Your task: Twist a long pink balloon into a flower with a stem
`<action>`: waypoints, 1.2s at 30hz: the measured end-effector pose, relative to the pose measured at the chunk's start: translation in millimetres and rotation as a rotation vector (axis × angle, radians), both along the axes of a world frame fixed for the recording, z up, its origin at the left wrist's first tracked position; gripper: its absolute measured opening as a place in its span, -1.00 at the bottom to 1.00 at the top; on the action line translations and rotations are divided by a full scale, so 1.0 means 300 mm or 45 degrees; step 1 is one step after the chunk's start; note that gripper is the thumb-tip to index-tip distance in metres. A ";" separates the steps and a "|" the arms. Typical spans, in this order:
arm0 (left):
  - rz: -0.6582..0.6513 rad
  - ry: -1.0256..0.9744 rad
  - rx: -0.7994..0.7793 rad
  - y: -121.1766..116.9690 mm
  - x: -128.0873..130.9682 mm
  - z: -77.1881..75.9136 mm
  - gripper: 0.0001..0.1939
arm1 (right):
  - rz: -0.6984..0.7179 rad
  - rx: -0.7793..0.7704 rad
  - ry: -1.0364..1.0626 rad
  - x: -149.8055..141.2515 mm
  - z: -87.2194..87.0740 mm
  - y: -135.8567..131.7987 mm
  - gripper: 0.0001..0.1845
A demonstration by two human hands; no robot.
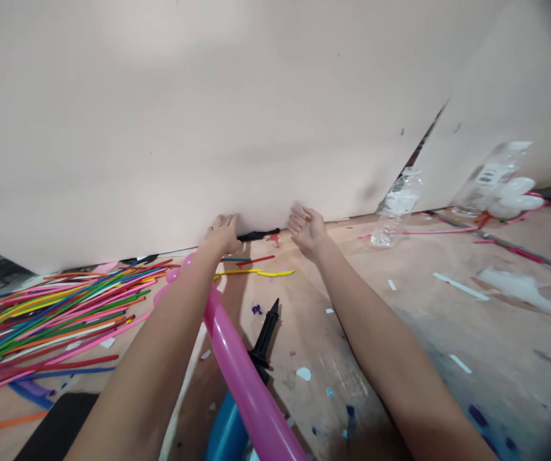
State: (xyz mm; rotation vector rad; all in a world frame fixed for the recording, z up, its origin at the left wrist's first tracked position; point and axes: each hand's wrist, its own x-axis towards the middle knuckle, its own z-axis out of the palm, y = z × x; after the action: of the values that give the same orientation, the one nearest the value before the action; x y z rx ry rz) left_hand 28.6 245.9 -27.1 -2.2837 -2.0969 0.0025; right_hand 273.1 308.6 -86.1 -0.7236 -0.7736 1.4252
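Note:
Both of my arms reach forward to the foot of a large white panel (266, 128). My left hand (222, 234) rests with fingers apart against its lower edge, beside a thin black strip (261, 235). A short way to the right, my right hand (307, 232) is open, palm turned inward, fingers near the panel. Under my left forearm runs a long pink balloon (241, 378), inflated, with small twisted bubbles (173, 275) at its far end. A balloon pump with a blue body (227, 426) and black nozzle (266, 326) lies partly beneath it.
Many uninflated modelling balloons (78, 307) are heaped at left, near a black object (59, 426). At right stand two clear plastic bottles (395, 208), a white balloon cluster (516, 198) and a thin dark rod (520, 246). Paper scraps (460, 286) dot the stained surface (400, 307).

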 end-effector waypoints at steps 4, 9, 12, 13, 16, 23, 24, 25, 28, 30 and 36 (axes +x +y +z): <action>-0.006 0.002 -0.012 0.010 0.014 -0.006 -0.08 | -0.093 -0.157 0.131 0.087 0.050 -0.029 -0.86; 0.010 -0.008 -0.038 0.007 0.021 -0.014 -0.10 | -0.181 -0.256 0.303 0.160 0.069 -0.084 -0.92; 0.014 -0.012 -0.031 0.001 0.024 -0.017 -0.12 | -0.169 -0.268 0.345 0.168 0.057 -0.104 -0.95; 0.013 -0.012 -0.024 -0.001 0.025 -0.018 -0.12 | -0.161 -0.260 0.342 0.168 0.053 -0.108 -0.95; 0.004 -0.007 -0.007 -0.004 0.029 -0.021 -0.14 | -0.142 -0.232 0.313 0.160 0.048 -0.114 -0.95; -0.005 0.003 -0.015 0.007 0.025 -0.030 -0.13 | -0.139 -0.245 0.300 0.137 0.054 -0.119 -0.95; -0.007 0.003 -0.015 0.009 0.022 -0.031 -0.13 | -0.141 -0.249 0.304 0.134 0.055 -0.121 -0.96; -0.008 0.003 -0.016 0.010 0.020 -0.033 -0.13 | -0.143 -0.252 0.308 0.132 0.057 -0.123 -0.96; -0.007 0.003 -0.019 0.011 0.016 -0.035 -0.12 | -0.144 -0.261 0.319 0.129 0.061 -0.129 -0.96; -0.006 0.004 -0.023 0.010 0.016 -0.035 -0.11 | -0.144 -0.262 0.326 0.130 0.063 -0.133 -0.96; -0.011 0.005 -0.032 0.007 0.017 -0.037 -0.11 | -0.126 -0.253 0.333 0.125 0.063 -0.145 -0.95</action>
State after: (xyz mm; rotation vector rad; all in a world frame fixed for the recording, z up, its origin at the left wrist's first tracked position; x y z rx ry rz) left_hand 33.9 248.1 -38.2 -2.3045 -2.0972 0.0334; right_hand 310.8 265.2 -67.2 -0.6985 -0.3924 1.4837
